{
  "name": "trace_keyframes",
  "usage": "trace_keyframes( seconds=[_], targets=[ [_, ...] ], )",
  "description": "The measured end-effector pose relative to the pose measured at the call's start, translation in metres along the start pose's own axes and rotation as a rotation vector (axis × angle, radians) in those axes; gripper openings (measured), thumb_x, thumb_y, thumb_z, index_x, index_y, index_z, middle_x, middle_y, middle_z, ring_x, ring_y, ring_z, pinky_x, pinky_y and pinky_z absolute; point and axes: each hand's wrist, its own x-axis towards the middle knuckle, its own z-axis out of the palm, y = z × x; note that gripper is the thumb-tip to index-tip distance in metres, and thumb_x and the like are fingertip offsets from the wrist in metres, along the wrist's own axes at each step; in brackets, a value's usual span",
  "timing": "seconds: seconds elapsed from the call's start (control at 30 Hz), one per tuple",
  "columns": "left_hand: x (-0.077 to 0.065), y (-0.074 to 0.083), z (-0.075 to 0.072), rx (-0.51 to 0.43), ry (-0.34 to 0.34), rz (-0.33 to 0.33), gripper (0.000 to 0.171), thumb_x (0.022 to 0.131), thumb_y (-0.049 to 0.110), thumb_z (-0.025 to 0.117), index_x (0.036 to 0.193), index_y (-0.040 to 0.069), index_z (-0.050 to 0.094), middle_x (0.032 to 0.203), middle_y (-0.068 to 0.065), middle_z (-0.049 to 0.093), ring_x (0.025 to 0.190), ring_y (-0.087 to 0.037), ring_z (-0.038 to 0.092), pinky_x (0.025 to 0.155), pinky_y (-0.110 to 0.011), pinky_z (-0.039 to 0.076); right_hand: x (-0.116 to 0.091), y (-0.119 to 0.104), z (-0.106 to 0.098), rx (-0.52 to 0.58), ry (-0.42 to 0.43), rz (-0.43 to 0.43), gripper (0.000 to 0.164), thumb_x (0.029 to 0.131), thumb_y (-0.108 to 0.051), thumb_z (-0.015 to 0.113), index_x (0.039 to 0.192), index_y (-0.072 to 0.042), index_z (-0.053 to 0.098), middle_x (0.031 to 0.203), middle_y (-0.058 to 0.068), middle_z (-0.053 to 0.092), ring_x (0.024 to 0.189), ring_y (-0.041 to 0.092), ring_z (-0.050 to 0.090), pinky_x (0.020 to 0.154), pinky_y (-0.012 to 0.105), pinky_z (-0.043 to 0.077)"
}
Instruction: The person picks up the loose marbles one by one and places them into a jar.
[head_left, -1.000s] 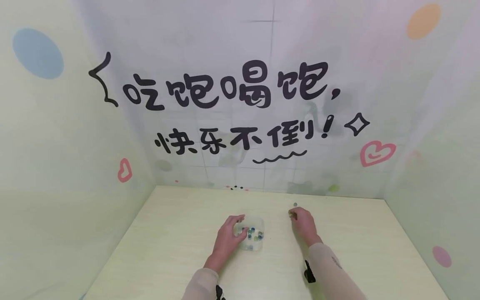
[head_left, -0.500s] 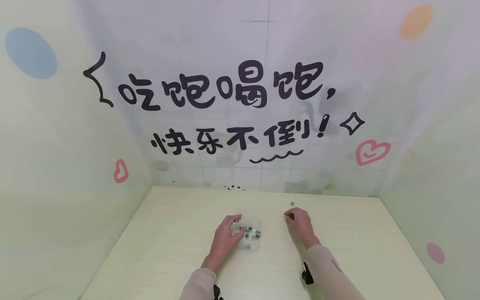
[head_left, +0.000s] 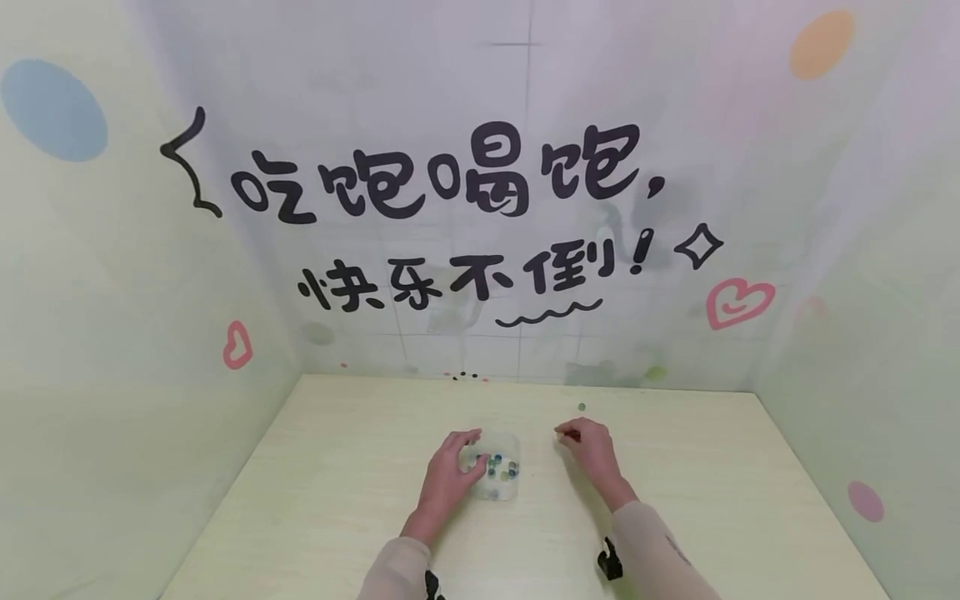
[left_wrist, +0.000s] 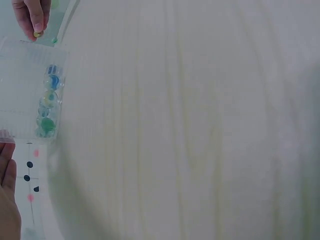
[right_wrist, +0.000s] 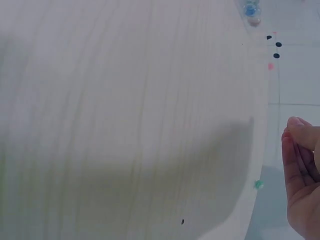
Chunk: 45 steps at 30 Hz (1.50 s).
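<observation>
A clear plastic box (head_left: 504, 440) stands on the table with several blue, green and yellowish glass marbles (head_left: 498, 459) in it. My left hand (head_left: 446, 479) holds the box at its left side, fingers and thumb curved about the wall. To the right of the box, my right hand (head_left: 596, 450) pinches a small yellowish marble (left_wrist: 37, 34) between thumb and fingertips, just above the table and apart from the box. Beyond that hand lies a single green marble (head_left: 581, 407), also visible in the right wrist view.
The pale wooden table (head_left: 337, 517) ends at a back wall (head_left: 420, 350) with black lettering and drawings. Side walls (head_left: 840, 400) enclose it left and right. A small dark speck (right_wrist: 183, 221) lies on the table in the right wrist view.
My right hand has moved left toward the box with the yellowish marble, away from the loose green one. The left hand stays at the box. The head view has shifted slightly.
</observation>
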Motion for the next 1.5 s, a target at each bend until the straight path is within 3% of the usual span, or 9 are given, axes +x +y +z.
trace_keyframes(
  seconds=[0.3, 0.7, 0.9, 1.17, 1.5],
  targets=[
    [0.0, 0.001, -0.001, 0.0, 0.004, 0.01, 0.041, 0.09, 0.023, 0.072, 0.129, 0.014, 0.063, 0.117, -0.002, 0.066, 0.111, -0.023, 0.065, 0.098, -0.043, 0.056, -0.01, -0.02, 0.003, 0.069, 0.01, -0.046, 0.011, 0.084, -0.001, 0.076, 0.092, -0.009, 0.079, 0.09, 0.007, 0.077, 0.082, 0.018, 0.071, 0.071, 0.027, 0.061],
    [0.0, 0.002, 0.0, 0.011, 0.009, 0.014, 0.041, 0.09, 0.022, 0.072, 0.129, 0.013, 0.063, 0.117, -0.003, 0.066, 0.111, -0.023, 0.066, 0.098, -0.044, 0.056, -0.02, -0.05, 0.011, 0.169, 0.01, -0.181, 0.012, 0.081, 0.0, 0.078, 0.088, -0.009, 0.078, 0.086, 0.005, 0.077, 0.077, 0.015, 0.072, 0.068, 0.018, 0.06],
    [0.001, 0.002, 0.0, 0.014, -0.001, -0.001, 0.042, 0.09, 0.023, 0.072, 0.13, 0.015, 0.062, 0.118, -0.002, 0.066, 0.112, -0.022, 0.065, 0.099, -0.043, 0.056, -0.028, -0.059, 0.013, 0.127, -0.085, -0.334, 0.014, 0.084, -0.002, 0.077, 0.096, -0.01, 0.077, 0.093, 0.004, 0.076, 0.082, 0.018, 0.072, 0.072, 0.032, 0.063],
    [0.001, 0.001, -0.001, 0.019, 0.009, 0.012, 0.042, 0.09, 0.022, 0.073, 0.13, 0.014, 0.063, 0.117, -0.001, 0.066, 0.111, -0.023, 0.066, 0.097, -0.044, 0.057, -0.031, -0.063, 0.01, 0.065, -0.142, -0.352, 0.017, 0.085, -0.004, 0.076, 0.1, -0.011, 0.078, 0.098, 0.003, 0.077, 0.088, 0.021, 0.071, 0.076, 0.04, 0.062],
    [0.001, 0.001, 0.001, 0.023, 0.013, 0.024, 0.041, 0.09, 0.023, 0.072, 0.129, 0.014, 0.063, 0.117, -0.002, 0.066, 0.11, -0.022, 0.066, 0.096, -0.043, 0.057, -0.033, -0.061, 0.008, 0.103, -0.136, -0.366, 0.01, 0.086, -0.007, 0.076, 0.096, -0.008, 0.078, 0.097, 0.005, 0.077, 0.088, 0.022, 0.072, 0.076, 0.042, 0.062]
  ],
)
